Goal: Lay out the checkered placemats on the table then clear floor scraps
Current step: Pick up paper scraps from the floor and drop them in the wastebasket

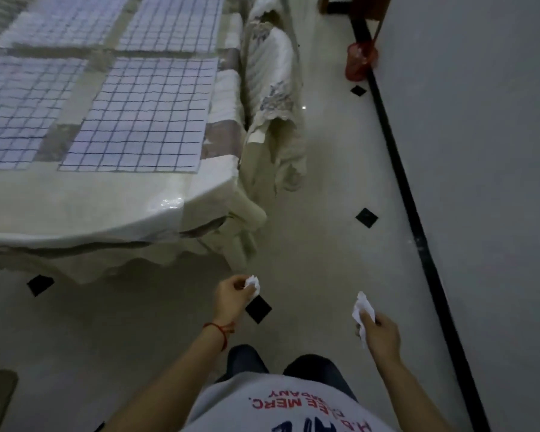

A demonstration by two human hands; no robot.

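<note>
Several white checkered placemats (144, 116) lie flat in a grid on the table (113, 210), which is covered with a cream cloth. Below the table's near corner, my left hand (231, 296) pinches a small crumpled white paper scrap (252, 283) above the floor. My right hand (379, 336) grips a larger crumpled white paper scrap (362, 308) that sticks up out of its fingers. Both hands hang over the pale tiled floor (312, 244), a little apart.
A chair with a cream cover (275, 98) stands against the table's right side. A red mesh bin (360, 62) sits on the floor by the grey wall (480, 151), along the black skirting (399, 169). Black diamond tiles (367, 217) dot the floor.
</note>
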